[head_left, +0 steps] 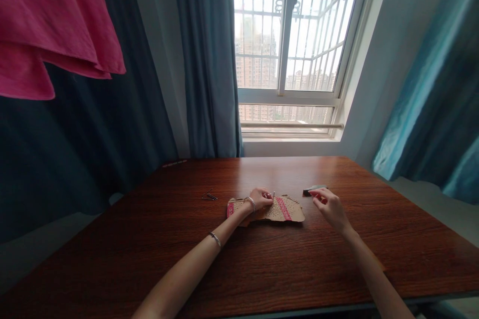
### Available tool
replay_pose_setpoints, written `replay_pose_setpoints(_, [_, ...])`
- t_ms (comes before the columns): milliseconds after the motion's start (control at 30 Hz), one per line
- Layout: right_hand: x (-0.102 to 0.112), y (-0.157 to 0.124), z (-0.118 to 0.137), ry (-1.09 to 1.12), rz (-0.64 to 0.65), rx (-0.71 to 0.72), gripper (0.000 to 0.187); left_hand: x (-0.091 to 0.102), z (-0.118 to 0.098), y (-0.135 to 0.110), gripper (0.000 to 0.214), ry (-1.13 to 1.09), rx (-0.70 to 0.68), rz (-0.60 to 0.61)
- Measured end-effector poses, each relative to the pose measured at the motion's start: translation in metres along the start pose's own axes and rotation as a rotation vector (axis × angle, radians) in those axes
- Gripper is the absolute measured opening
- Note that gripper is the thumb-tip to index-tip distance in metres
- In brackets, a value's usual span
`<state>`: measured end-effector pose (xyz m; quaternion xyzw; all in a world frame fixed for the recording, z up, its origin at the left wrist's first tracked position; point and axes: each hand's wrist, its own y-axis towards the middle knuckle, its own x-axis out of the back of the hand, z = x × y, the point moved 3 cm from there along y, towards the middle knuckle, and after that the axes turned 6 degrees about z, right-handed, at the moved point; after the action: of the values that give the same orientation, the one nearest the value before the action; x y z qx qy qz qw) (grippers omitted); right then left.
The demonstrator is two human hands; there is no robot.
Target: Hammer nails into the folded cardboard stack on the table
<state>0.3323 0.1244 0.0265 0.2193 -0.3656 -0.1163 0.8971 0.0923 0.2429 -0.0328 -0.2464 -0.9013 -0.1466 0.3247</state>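
Observation:
A piece of brown cardboard [294, 213] with pink bands and many small holes lies on the table. My left hand [261, 197] rests over its far edge, fingers pinched beside a thin nail-like pin [274, 195] that stands upright at the cardboard. To the right, my right hand [328, 204] is raised just over the table, thumb and fingertips drawn together. Whatever its fingertips hold, if anything, is too small to make out. A small dark block-like object [307, 192] with a greyish top lies right behind those fingertips; whether they touch it, I cannot tell.
Several thin dark nail-like pieces [211, 197] lie on the brown wooden table [239, 264] left of the cardboard. Behind the table are a barred window [286, 50] and a blue curtain [211, 70]. A pink cloth [56, 25] hangs at upper left.

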Motion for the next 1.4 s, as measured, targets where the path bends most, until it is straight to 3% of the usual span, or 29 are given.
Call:
replay_pose_setpoints(167, [-0.049, 0.012, 0.024, 0.169, 0.232, 0.0, 0.022, 0.001, -0.003, -0.001, 0.02, 0.02, -0.014, -0.01])
replay_pose_setpoints(300, [-0.088, 0.025, 0.032, 0.249, 0.288, 0.022, 0.024, 0.002, -0.002, -0.001, 0.017, 0.048, -0.029, -0.003])
replay_pose_setpoints(433, [-0.107, 0.033, 0.029, 0.266, 0.298, 0.023, 0.025, 0.001, 0.0, -0.001, 0.016, 0.034, -0.045, -0.003])
replay_pose_setpoints(633, [-0.117, 0.035, 0.022, 0.262, 0.283, 0.028, 0.022, 0.003, -0.002, -0.002, 0.018, 0.014, -0.046, 0.025])
replay_pose_setpoints(967, [-0.12, 0.034, 0.019, 0.25, 0.245, 0.027, 0.02, 0.019, -0.005, -0.007, 0.022, -0.069, -0.127, 0.231])
replay_pose_setpoints(1400, [-0.121, 0.034, 0.017, 0.262, 0.233, 0.026, 0.022, 0.011, 0.001, -0.005, 0.02, 0.007, -0.12, 0.125])
